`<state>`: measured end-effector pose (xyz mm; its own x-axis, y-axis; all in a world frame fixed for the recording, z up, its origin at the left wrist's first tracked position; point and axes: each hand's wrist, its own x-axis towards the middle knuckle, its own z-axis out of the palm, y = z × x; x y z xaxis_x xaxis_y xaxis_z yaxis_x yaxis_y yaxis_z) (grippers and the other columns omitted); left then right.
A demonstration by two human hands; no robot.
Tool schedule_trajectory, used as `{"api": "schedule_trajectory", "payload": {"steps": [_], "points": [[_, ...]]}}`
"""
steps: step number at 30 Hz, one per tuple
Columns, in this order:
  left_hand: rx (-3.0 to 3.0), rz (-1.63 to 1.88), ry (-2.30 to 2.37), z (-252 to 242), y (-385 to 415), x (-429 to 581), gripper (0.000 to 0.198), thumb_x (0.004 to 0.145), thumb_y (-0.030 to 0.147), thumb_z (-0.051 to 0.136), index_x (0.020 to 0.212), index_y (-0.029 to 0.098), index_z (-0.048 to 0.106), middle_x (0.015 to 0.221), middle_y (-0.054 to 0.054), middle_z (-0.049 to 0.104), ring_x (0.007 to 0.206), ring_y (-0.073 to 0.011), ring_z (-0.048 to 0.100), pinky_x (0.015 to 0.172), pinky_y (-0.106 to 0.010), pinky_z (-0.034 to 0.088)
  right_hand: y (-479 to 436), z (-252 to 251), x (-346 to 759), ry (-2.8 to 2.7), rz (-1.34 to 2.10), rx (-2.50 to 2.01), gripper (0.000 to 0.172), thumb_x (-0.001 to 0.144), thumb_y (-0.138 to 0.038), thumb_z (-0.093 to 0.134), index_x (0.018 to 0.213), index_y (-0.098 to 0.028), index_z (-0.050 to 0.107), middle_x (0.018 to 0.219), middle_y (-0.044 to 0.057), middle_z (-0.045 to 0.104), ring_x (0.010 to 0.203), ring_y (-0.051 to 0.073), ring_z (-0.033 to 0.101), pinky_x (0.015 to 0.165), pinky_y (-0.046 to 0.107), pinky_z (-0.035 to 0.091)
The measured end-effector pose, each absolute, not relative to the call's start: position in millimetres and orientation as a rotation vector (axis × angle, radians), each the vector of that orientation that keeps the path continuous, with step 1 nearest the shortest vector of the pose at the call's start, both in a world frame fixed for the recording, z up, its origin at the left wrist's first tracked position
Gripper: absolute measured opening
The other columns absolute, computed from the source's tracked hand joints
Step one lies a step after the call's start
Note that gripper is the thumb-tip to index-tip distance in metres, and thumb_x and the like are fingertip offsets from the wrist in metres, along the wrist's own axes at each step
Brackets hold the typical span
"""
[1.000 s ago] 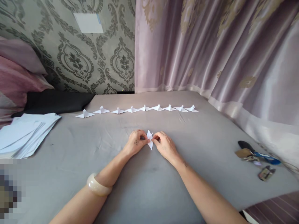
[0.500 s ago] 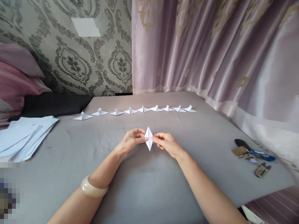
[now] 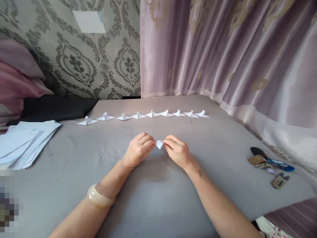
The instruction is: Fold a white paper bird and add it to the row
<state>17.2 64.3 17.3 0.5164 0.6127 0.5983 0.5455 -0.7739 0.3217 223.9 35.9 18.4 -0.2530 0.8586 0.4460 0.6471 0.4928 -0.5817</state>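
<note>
A small piece of folded white paper (image 3: 159,144) is held between my two hands, just above the grey sheet. My left hand (image 3: 140,148) pinches its left corner with the fingers closed together. On the opposite corner my right hand (image 3: 178,152) has the same kind of pinch. The paper now looks like a short kite shape pointing down; its upper part is tilted away from sight. Beyond the hands, several folded white paper figures (image 3: 138,115) stand in a row across the sheet, each with a flat diamond base and a raised middle.
A stack of white paper sheets (image 3: 29,142) lies at the left, by a black cloth (image 3: 59,107). Keys with a brown tag (image 3: 256,160) and a small metal nail clipper-like item (image 3: 279,180) rest at the right. Pale purple curtains (image 3: 183,49) hang behind the grey sheet (image 3: 158,205).
The folded paper has turned from a tall upright diamond to a shorter shape pointing down. Both hands have rolled so that their backs show more. The view has tipped slightly downward.
</note>
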Motion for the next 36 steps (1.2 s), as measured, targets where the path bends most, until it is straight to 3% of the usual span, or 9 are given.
{"api": "schedule_trajectory", "payload": {"steps": [3,7,11,15,19,25,32,36], "points": [[2.981,0.992,1.041,12,67,15,0.025,0.098,0.018,0.042,0.087,0.019,0.065,0.089,-0.008,0.069,0.078,-0.0185,0.055,0.07,-0.032,0.042,38,14,223,-2.222,0.089,-1.273,0.037,0.099,-0.016,0.035,0.1,-0.022,0.072,0.099,0.009,0.069,0.087,0.018,0.062,0.082,0.03,0.043],[3.112,0.72,1.04,6,68,17,0.035,0.098,0.013,0.035,0.075,0.018,0.06,0.08,-0.008,0.065,0.075,-0.0194,0.052,0.067,-0.033,0.039,41,10,220,-2.393,-0.01,-1.316,0.039,0.097,-0.009,0.034,0.095,-0.021,0.071,0.093,0.009,0.067,0.084,0.019,0.06,0.078,0.031,0.041],[2.914,0.551,1.01,2,65,16,0.023,0.086,0.006,0.045,0.081,0.017,0.065,0.084,-0.009,0.064,0.082,-0.0216,0.054,0.073,-0.033,0.045,34,11,222,-2.495,0.136,-1.349,0.035,0.093,-0.007,0.041,0.099,-0.022,0.072,0.097,0.007,0.065,0.083,0.017,0.059,0.073,0.029,0.04],[2.456,0.581,1.13,8,63,11,0.032,0.07,0.004,0.054,0.096,0.016,0.07,0.09,-0.008,0.066,0.085,-0.0208,0.057,0.078,-0.031,0.049,26,17,226,-2.351,0.43,-1.476,0.034,0.089,-0.012,0.048,0.111,-0.026,0.07,0.103,0.003,0.063,0.076,0.013,0.058,0.069,0.026,0.041],[2.34,0.575,1.15,13,65,9,0.019,0.079,0.019,0.061,0.094,0.017,0.071,0.088,-0.008,0.065,0.083,-0.0207,0.059,0.076,-0.031,0.049,26,21,224,-2.193,0.649,-1.546,0.026,0.089,-0.022,0.053,0.107,-0.027,0.071,0.101,0.002,0.065,0.076,0.013,0.06,0.069,0.026,0.042],[2.362,0.603,1.11,10,67,9,0.018,0.085,0.028,0.06,0.095,0.017,0.07,0.091,-0.009,0.066,0.084,-0.0206,0.06,0.075,-0.032,0.049,30,17,223,-2.125,0.701,-1.581,0.02,0.087,-0.033,0.061,0.103,-0.028,0.072,0.105,0.002,0.067,0.08,0.015,0.062,0.07,0.026,0.043],[2.324,0.559,1.123,13,65,9,0.028,0.075,0.011,0.054,0.097,0.015,0.071,0.09,-0.008,0.065,0.077,-0.0179,0.06,0.071,-0.029,0.048,31,21,222,-2.107,0.726,-1.588,0.026,0.096,-0.033,0.048,0.092,-0.026,0.072,0.1,0.001,0.067,0.076,0.013,0.061,0.07,0.026,0.041],[2.293,0.579,1.167,14,65,11,0.022,0.076,0.015,0.057,0.094,0.016,0.07,0.089,-0.007,0.064,0.078,-0.0181,0.06,0.072,-0.029,0.048,32,22,219,-2.08,0.714,-1.614,0.031,0.097,-0.032,0.043,0.083,-0.023,0.07,0.096,0.002,0.066,0.074,0.013,0.061,0.07,0.026,0.041]]}}
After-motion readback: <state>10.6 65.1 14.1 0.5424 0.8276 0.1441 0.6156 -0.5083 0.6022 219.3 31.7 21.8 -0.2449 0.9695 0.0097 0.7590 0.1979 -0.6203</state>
